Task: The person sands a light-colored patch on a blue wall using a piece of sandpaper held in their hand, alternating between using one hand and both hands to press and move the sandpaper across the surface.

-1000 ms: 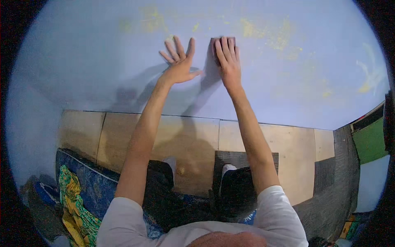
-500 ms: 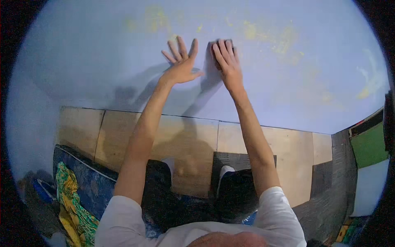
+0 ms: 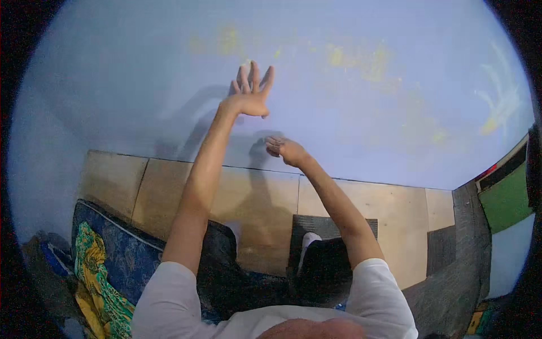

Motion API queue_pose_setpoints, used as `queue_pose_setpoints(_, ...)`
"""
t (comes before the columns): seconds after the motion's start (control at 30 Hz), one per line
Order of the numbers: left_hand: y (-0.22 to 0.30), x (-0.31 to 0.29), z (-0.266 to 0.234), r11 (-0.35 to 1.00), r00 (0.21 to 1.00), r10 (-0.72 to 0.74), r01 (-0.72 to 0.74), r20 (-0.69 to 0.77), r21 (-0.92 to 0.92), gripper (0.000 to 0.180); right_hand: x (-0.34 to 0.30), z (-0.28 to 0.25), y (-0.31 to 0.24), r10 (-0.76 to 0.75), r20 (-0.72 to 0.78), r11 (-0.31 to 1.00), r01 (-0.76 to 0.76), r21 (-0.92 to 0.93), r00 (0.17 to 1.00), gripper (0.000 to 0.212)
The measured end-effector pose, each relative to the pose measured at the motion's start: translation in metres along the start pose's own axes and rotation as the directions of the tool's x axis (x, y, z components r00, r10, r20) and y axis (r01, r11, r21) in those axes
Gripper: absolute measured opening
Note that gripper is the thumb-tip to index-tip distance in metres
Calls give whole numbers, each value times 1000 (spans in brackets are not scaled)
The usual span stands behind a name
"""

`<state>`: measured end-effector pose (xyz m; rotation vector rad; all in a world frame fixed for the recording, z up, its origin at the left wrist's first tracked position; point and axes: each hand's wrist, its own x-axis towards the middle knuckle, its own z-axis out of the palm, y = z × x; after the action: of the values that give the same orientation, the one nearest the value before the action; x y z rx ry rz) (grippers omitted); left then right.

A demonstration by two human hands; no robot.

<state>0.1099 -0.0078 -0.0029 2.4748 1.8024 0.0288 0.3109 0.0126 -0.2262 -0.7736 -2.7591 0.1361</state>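
Note:
My left hand (image 3: 248, 96) lies on the pale blue wall (image 3: 350, 124), its fingers spread and pointing up, just below some yellow stains (image 3: 228, 39). Lower and to the right, my right hand (image 3: 288, 151) is near the bottom of the wall, with fingers curled and turned to the left. Those fingers are closed around a dark block that is mostly hidden behind them; its exact kind does not show. More yellow marks (image 3: 361, 59) spread over the wall to the upper right.
Wooden boards (image 3: 248, 198) run along the wall's foot. A dark ribbed mat (image 3: 339, 224) lies by my feet. At left, a dark blue patterned cushion (image 3: 118, 243) has a green and yellow cloth (image 3: 93, 260) beside it. A green panel (image 3: 505, 203) stands at right.
My right hand has swept down and left from the upper wall, its fingers curling around the dark block. The left hand stays on the wall with its wrist more bent; the view has shifted slightly.

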Motion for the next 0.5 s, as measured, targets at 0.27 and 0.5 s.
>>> queue_pose_setpoints(0.27, -28, -37, -45, 954, 979, 195, -175, 58, -243, 113, 42, -142, -50, 190, 240, 534, -306, 788, 952, 57)
queue_pose_setpoints(0.5, -34, -37, -57, 619, 871, 491, -367, -23, -694, 72, 22, -243, -108, 326, 4, 406, -144, 902, 945, 65)
